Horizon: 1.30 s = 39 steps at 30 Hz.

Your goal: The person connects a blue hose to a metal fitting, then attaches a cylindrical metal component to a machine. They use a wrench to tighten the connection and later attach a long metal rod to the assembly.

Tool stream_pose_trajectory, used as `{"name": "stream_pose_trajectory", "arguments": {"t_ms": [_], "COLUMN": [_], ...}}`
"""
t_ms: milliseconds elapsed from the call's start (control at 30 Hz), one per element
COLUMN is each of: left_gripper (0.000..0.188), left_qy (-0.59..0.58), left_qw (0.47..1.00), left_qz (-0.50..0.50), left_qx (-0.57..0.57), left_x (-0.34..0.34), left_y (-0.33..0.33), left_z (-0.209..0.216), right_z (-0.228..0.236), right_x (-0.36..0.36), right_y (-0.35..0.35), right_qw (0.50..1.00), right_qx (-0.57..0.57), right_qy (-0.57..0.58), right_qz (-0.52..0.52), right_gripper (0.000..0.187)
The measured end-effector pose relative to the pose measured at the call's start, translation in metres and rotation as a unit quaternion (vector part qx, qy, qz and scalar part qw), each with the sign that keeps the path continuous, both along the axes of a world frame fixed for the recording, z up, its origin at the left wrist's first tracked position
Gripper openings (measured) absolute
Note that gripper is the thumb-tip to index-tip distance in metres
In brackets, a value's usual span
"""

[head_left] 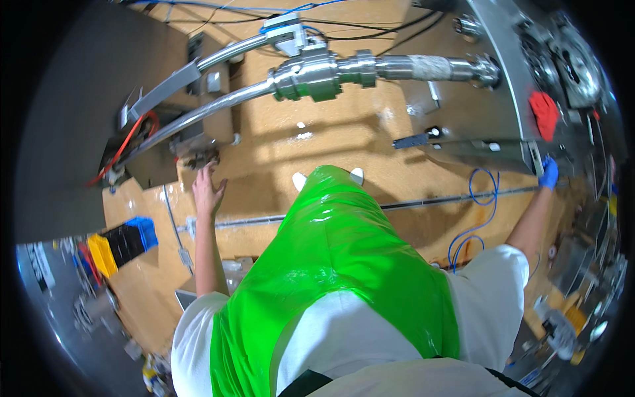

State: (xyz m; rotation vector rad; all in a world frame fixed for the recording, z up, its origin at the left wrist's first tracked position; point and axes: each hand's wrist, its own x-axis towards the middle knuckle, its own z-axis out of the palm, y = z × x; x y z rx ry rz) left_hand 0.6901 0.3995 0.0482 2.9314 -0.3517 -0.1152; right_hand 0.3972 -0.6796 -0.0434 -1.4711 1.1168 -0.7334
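My left hand [208, 190] is bare, its fingers spread, held out over the tan floor near a slanting steel pipe [198, 116]; it holds nothing. My right hand [548, 173] wears a blue glove and reaches to the edge of a grey metal machine frame [503, 79] at the right; whether it grips anything cannot be seen. A bright green plastic apron [337, 264] over a white shirt covers my front. The tips of white shoes [299, 178] show above the apron.
A large stainless valve fitting [314, 74] joins pipes overhead. A red rag [545, 112] hangs on the machine. A blue cable [476, 225] loops on the floor. Blue, black and yellow bins [122, 243] sit at the left. A thin rod [436, 200] crosses the floor.
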Motion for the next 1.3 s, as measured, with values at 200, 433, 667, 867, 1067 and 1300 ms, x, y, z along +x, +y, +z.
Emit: {"name": "stream_pose_trajectory", "arguments": {"t_ms": [200,433,667,867,1067,1300], "left_gripper": [0.055,0.055,0.054,0.053,0.053,0.050], "left_qy": [0.079,0.105,0.111,0.117,0.073,0.005], "left_qw": [0.996,0.994,0.990,0.971,0.925,0.799], "left_qz": [0.042,-0.004,0.084,0.202,0.338,0.493], "left_qx": [0.003,0.001,-0.006,-0.053,-0.158,-0.343], "left_x": [-0.034,-0.014,-0.061,-0.118,-0.183,-0.202], "left_y": [-0.006,0.002,0.074,0.188,0.333,0.427], "left_z": [0.000,-0.012,-0.033,-0.051,-0.088,-0.136], "right_z": [0.030,0.131,0.168,0.190,0.144,0.105], "right_x": [0.032,0.031,0.202,0.308,0.345,0.402], "right_y": [0.024,0.059,0.326,0.711,0.987,1.215], "right_qw": [0.825,0.680,0.807,0.711,0.501,0.336], "right_qx": [-0.276,-0.344,-0.468,-0.374,-0.320,-0.362], "right_qy": [0.463,0.630,0.248,-0.012,0.044,-0.035], "right_qz": [0.171,0.146,0.261,0.595,0.803,0.869], "right_gripper": [0.063,0.069,0.044,0.025,0.031,0.032]}}
